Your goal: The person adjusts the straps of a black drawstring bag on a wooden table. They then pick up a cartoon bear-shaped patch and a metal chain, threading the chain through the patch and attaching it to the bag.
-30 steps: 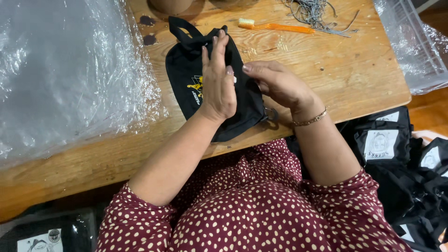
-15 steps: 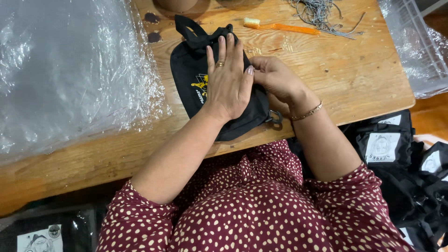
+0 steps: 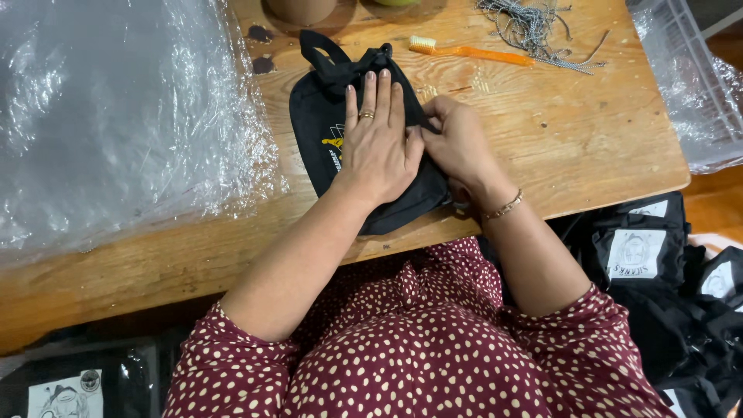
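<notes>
A small black fabric bag [image 3: 320,131] with a yellow print and a black strap lies on the wooden table [image 3: 557,147]. My left hand [image 3: 378,143], a ring on one finger, lies flat on the bag with its fingers together and presses it down. My right hand [image 3: 457,143], with a thin bracelet at the wrist, pinches the bag's right edge beside my left hand. Both hands hide most of the bag's middle.
Crinkled clear plastic sheeting [image 3: 116,116] covers the table's left part. An orange toothbrush [image 3: 472,53] and a tangle of grey cord [image 3: 530,27] lie at the back. A plastic-wrapped bin [image 3: 689,77] stands at the right. Black bags with white labels [image 3: 638,251] sit below the table.
My right hand has slid left onto the bag's edge and closed on it. My left hand has stayed flat on the bag, shifting slightly.
</notes>
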